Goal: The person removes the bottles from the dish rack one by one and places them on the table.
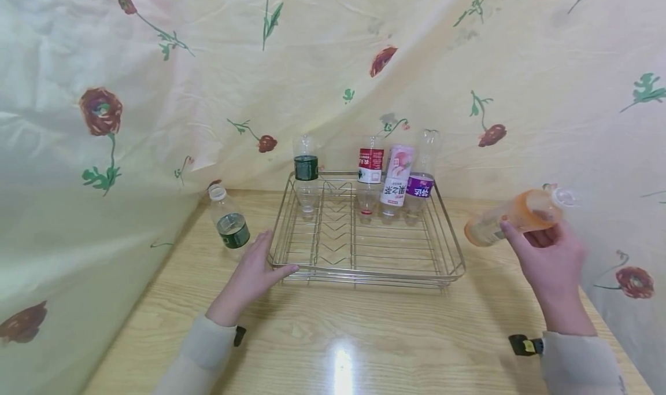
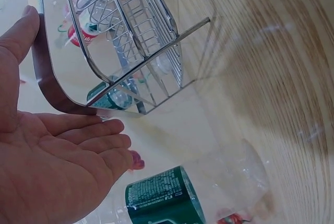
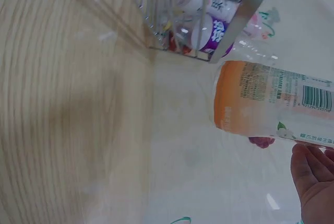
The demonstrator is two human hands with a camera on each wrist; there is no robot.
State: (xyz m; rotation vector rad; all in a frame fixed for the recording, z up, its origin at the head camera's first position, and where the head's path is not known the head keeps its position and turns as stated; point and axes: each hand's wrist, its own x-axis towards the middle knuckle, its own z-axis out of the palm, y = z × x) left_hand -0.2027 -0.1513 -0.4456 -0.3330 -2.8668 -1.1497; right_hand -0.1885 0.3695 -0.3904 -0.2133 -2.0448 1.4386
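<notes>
My right hand holds a plastic bottle with an orange and white label off the table, tilted with its neck to the right. In the right wrist view the orange bottle has its base toward the wire rack, and only part of the hand shows. At the rack's left front corner is my left hand, fingers extended, thumb over the rim. The left wrist view has its palm turned up beside the metal dish rack. A clear bottle with a green label stands just left of that hand.
In the back of the rack several bottles stand cap down: a green-labelled one, a red-labelled one, a pink one and a purple-labelled one. A flowered cloth hangs behind the wooden table.
</notes>
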